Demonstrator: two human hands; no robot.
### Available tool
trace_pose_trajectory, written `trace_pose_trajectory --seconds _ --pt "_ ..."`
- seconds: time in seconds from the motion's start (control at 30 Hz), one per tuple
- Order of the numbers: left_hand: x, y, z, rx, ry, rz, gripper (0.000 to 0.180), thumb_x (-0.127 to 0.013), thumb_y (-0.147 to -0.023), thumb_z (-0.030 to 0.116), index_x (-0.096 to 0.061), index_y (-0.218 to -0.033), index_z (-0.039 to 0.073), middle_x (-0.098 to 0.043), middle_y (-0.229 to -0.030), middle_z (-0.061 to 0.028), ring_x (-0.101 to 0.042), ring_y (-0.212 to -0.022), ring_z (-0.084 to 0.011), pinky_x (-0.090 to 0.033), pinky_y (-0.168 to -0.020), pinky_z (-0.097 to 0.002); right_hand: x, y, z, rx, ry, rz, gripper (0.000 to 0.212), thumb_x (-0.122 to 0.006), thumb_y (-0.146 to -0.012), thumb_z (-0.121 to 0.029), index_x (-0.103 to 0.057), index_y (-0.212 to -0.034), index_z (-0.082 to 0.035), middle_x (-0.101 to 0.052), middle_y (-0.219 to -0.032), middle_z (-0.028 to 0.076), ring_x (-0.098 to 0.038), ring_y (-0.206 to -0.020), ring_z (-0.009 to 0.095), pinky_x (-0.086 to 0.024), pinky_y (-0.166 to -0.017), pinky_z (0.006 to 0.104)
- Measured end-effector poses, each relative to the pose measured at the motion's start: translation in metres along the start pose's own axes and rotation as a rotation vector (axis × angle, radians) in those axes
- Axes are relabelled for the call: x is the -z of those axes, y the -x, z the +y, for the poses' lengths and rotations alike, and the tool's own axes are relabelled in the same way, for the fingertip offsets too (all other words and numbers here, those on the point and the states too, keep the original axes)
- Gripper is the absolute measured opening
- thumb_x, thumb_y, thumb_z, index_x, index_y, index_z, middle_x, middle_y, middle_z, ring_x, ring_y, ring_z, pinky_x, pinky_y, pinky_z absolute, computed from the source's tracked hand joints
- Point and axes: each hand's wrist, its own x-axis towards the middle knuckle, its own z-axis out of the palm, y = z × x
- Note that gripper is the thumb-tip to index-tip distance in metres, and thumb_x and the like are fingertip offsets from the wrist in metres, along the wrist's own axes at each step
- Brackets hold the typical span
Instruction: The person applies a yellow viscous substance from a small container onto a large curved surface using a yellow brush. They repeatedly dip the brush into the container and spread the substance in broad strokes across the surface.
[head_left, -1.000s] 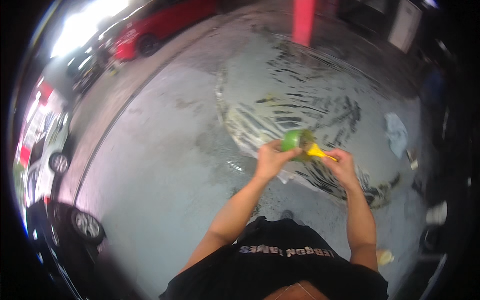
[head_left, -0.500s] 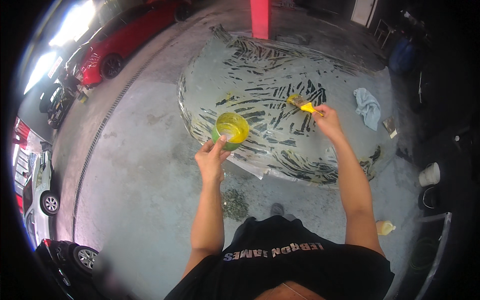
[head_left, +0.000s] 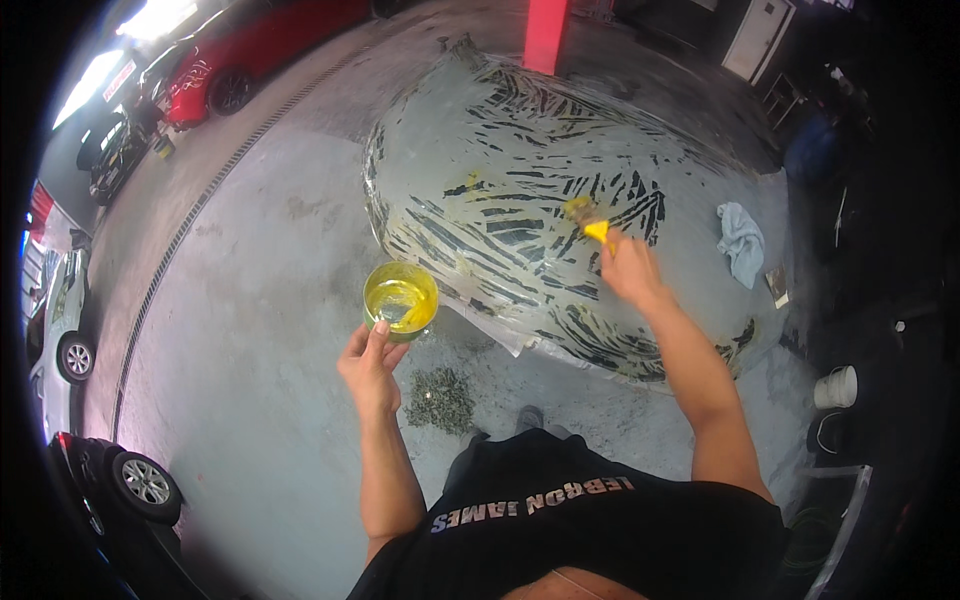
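My left hand (head_left: 374, 368) grips a round green bowl (head_left: 400, 296) by its near rim, thumb on the edge. Yellow liquid coats the bowl's inside. In my right hand (head_left: 628, 268) is a paintbrush with a yellow handle (head_left: 597, 230). Its bristles, smeared yellow, are at the surface of a large plastic-covered mound or panel (head_left: 420, 170); whether they touch it I cannot tell. Dark, short strips or streaks run across this grey sheet, with yellowish patches among them. The bowl is held off the sheet's near left edge.
A light blue cloth (head_left: 740, 240) lies on the sheet's right side. White buckets (head_left: 835, 388) stand on the floor at the right. A gravel-like heap (head_left: 440, 400) is close to my feet. Behind the sheet rises a red post (head_left: 546, 38). Several cars, one red (head_left: 280, 50), line the left.
My left hand has moved the bowl left and toward me, away from the sheet. The brush has shifted slightly left, and its handle is now tilted more toward me.
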Motion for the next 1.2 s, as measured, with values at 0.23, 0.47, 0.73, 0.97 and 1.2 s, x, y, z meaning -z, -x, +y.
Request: trace_pose_trajectory --seconds 0.23,0.47,0.73,0.97,1.2 --pt "0.022 0.010 0.004 0.009 0.020 0.059 0.051 -0.081 -0.094 0.021 -0.061 -0.126 -0.014 -0.073 -0.108 -0.0193 -0.076 -0.089 -0.0264 -0.064 -0.080 -0.0363 0.050 -0.001 -0.030 0.054 -0.120 -0.113 0.025 -0.061 -0.096 -0.019 -0.068 -0.114 -0.004 -0.073 -0.086 0.027 -0.072 -0.083 0.046 -0.055 -0.078 0.0552" --pt "0.007 0.003 -0.003 0.010 0.018 0.033 0.049 -0.080 -0.094 0.021 -0.062 -0.125 -0.013 -0.073 -0.105 -0.0185 -0.076 -0.088 -0.0255 -0.064 -0.080 -0.0360 0.021 -0.037 -0.061 0.127 -0.105 -0.146 0.021 -0.063 -0.096 -0.019 -0.073 -0.109 -0.006 -0.074 -0.089 0.024 -0.071 -0.084 0.045 -0.055 -0.077 0.0528" --pt "0.025 0.003 -0.004 0.013 0.030 0.076 0.051 -0.080 -0.094 0.020 -0.061 -0.126 -0.014 -0.073 -0.108 -0.0204 -0.076 -0.090 -0.0264 -0.064 -0.081 -0.0369 0.096 0.003 -0.028 0.230 -0.057 -0.138 0.022 -0.066 -0.093 -0.009 -0.073 -0.112 -0.002 -0.073 -0.090 0.023 -0.072 -0.086 0.043 -0.055 -0.081 0.0506" --pt "0.003 0.003 0.003 0.016 0.033 0.010 0.049 -0.080 -0.094 0.020 -0.062 -0.125 -0.014 -0.073 -0.108 -0.0198 -0.076 -0.089 -0.0259 -0.063 -0.082 -0.0370 0.009 -0.016 -0.050 0.522 0.139 -0.150 0.043 -0.064 -0.088 0.001 -0.062 -0.130 -0.008 -0.067 -0.119 0.019 -0.072 -0.082 0.043 -0.058 -0.077 0.0500" --pt "0.027 -0.007 -0.006 0.020 0.035 0.017 0.049 -0.080 -0.094 0.020 -0.062 -0.124 -0.014 -0.074 -0.106 -0.0185 -0.076 -0.088 -0.0257 -0.063 -0.082 -0.0374 0.032 0.081 0.015 0.487 0.191 -0.235 0.040 -0.064 -0.088 -0.001 -0.065 -0.126 -0.011 -0.068 -0.109 0.019 -0.070 -0.082 0.043 -0.057 -0.074 0.0522"
